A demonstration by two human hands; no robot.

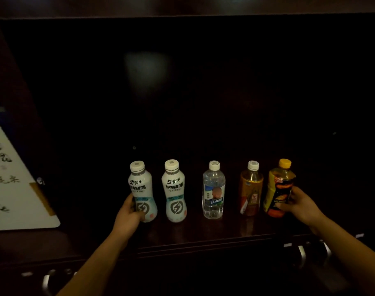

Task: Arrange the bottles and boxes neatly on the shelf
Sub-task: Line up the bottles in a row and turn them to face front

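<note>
Several bottles stand upright in a row on a dark wooden shelf (203, 233). From the left: a white electrolyte drink bottle (142, 189), a second identical white bottle (175, 191), a clear water bottle (213, 190), an amber tea bottle with a white cap (251, 189), and a yellow-capped orange and black bottle (279, 186). My left hand (128, 212) grips the lower part of the leftmost white bottle. My right hand (299, 205) grips the yellow-capped bottle from its right side. No boxes show in this dim view.
The shelf's back is very dark. A white board with black calligraphy (13, 189) leans at the left. Below the shelf's front edge are metal drawer handles (302, 255) at right and another handle (47, 280) at lower left.
</note>
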